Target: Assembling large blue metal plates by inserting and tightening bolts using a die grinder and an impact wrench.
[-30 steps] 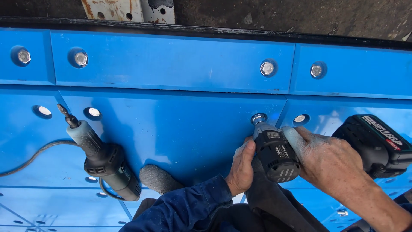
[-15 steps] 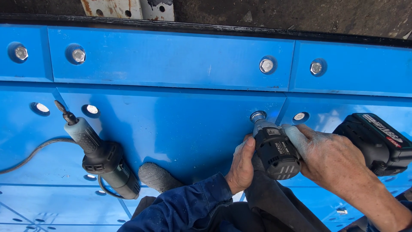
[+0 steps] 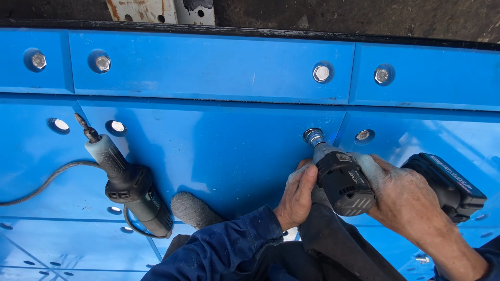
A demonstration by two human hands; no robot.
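Both hands on a cordless impact driver [image 3: 346, 182], its socket set on a bolt in a blue panel [image 3: 219, 151].

The right hand [image 3: 403, 200] is wrapped around the driver's grip, fingers closed on it, with the black battery pack [image 3: 448, 184] jutting out to the right. The left hand [image 3: 297, 195] cups the left side of the tool's dark body, thumb pressed against it. The socket [image 3: 313, 137] meets the panel just left of a seam, near a recessed bolt [image 3: 363, 136]. Well apart to the left, a corded die grinder [image 3: 125, 179] lies on the panel untouched, its tip pointing up-left between two bolt holes. Four hex bolts sit along the upper strip.
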